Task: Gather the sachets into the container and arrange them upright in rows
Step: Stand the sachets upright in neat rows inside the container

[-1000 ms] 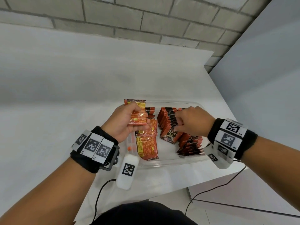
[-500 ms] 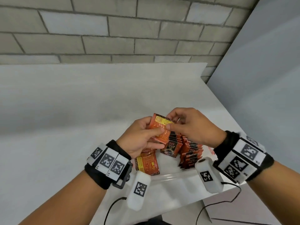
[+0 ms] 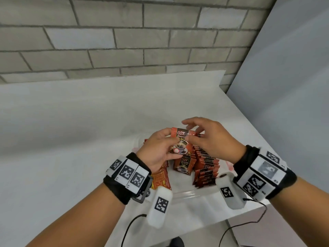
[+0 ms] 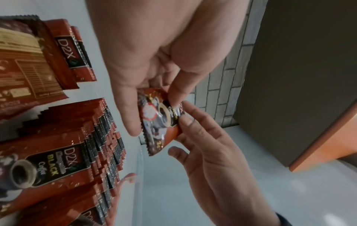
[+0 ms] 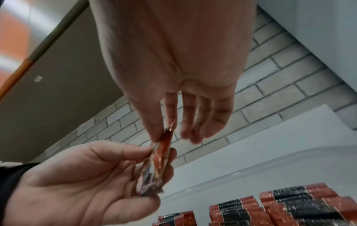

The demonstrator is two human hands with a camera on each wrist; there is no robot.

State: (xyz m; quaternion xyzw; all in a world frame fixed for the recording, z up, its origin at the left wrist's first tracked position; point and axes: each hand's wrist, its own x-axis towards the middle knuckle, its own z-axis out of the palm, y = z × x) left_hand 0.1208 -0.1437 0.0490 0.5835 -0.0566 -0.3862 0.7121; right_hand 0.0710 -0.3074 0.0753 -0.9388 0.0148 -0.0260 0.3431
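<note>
Above the clear plastic container (image 3: 187, 194) both hands hold one red-and-black coffee sachet (image 3: 179, 142), its printed front facing me. My left hand (image 3: 170, 146) grips its lower part between thumb and fingers. My right hand (image 3: 191, 135) pinches its top edge with thumb and forefinger, the other fingers spread loosely. The right wrist view shows the sachet (image 5: 156, 171) edge-on between the two hands. Inside the container, rows of sachets (image 3: 204, 166) stand upright and lean back. Several more sachets (image 3: 160, 180) lie flat at its left end, partly hidden by my left wrist.
The container sits near the front right corner of a white table (image 3: 71, 139), close to the table's edges. A brick wall (image 3: 124, 41) rises behind and a grey panel (image 3: 293, 86) stands at the right. Cables hang from both wrist cameras below the front edge.
My right hand left the standing rows and took the top of the sachet held by my left hand. The sachet turned from its yellow-printed back to its front. Both hands rose above the container.
</note>
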